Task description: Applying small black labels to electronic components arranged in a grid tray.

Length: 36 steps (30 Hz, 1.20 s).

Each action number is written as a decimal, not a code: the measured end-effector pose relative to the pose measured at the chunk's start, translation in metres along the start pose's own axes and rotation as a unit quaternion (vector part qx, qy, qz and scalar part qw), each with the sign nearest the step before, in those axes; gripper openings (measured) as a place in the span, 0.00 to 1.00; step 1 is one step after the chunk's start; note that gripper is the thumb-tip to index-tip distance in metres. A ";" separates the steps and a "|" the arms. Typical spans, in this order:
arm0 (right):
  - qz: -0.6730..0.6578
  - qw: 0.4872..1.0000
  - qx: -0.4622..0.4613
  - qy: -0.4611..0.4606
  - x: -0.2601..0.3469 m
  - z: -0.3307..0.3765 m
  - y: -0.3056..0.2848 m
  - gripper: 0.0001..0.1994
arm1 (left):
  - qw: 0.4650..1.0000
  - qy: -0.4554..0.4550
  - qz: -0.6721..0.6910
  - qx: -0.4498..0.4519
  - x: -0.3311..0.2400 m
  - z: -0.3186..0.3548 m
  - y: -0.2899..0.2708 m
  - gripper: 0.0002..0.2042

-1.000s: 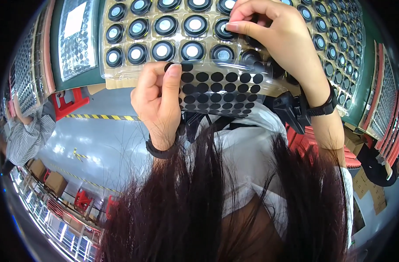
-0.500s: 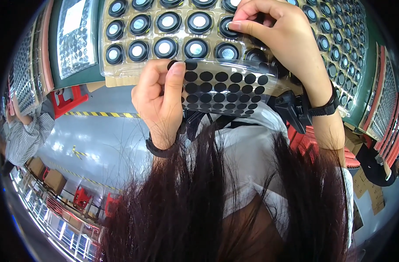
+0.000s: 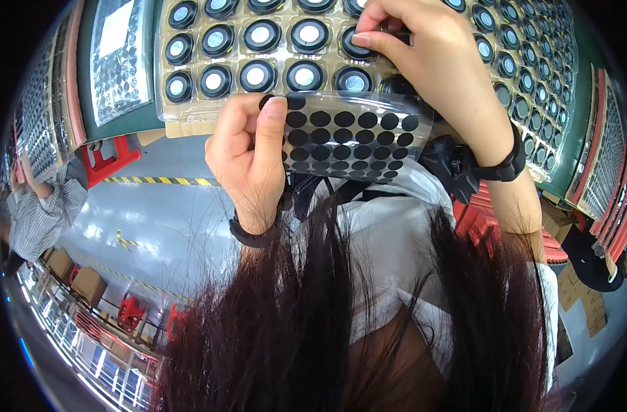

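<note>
In my left hand (image 3: 248, 144) is a clear sheet of round black stickers (image 3: 342, 135), pinched at its upper left corner between thumb and fingers. The sheet bends downward in front of my body. Beyond it lies a clear plastic tray (image 3: 164, 113) with rows of round black speaker-like parts (image 3: 304, 75), most with a pale disc at the centre. My right hand (image 3: 423, 41) is closed, thumb and fingertips together over one such part (image 3: 351, 49) in the second row from the near edge. Whatever is between those fingertips is too small or hidden to tell.
To the left on the green table (image 3: 148, 113) lies a clear bag (image 3: 121, 69) of black dots. More filled trays (image 3: 526, 82) stand at the right. A red stool (image 3: 111, 159) is beside the table. At the far left, a person in a striped top (image 3: 42, 213) works near stacked trays.
My right hand has shifted slightly left, its fingertips still at the same part. My left hand and the sticker sheet have moved only a little to the left.
</note>
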State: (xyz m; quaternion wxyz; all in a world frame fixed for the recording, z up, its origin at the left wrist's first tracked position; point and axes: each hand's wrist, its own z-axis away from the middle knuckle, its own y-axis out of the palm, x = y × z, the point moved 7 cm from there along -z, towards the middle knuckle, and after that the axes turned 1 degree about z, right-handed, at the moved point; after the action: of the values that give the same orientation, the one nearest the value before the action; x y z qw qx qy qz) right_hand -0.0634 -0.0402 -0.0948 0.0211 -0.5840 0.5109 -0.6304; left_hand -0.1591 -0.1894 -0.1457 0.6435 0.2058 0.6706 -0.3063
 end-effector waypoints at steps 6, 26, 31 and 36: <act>-0.075 0.995 0.001 0.060 -0.004 0.009 -0.013 0.04 | 1.000 0.005 -0.003 -0.006 0.002 0.003 -0.004 0.06; -0.043 0.996 0.045 0.069 -0.015 0.054 -0.017 0.05 | 0.999 0.026 0.014 -0.028 -0.003 0.007 0.000 0.05; -0.035 0.998 0.049 0.013 -0.008 0.055 -0.022 0.05 | 0.999 0.018 0.021 -0.021 -0.007 0.007 0.000 0.05; -0.081 0.996 0.030 0.022 -0.004 0.055 -0.025 0.05 | 0.999 0.038 0.000 -0.027 -0.009 0.007 -0.006 0.05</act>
State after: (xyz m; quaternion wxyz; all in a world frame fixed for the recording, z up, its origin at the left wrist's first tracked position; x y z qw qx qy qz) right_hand -0.0060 -0.0602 -0.0925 -0.0242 -0.6084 0.4434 -0.6577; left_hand -0.1571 -0.1976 -0.1354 0.6225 0.1998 0.7030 -0.2799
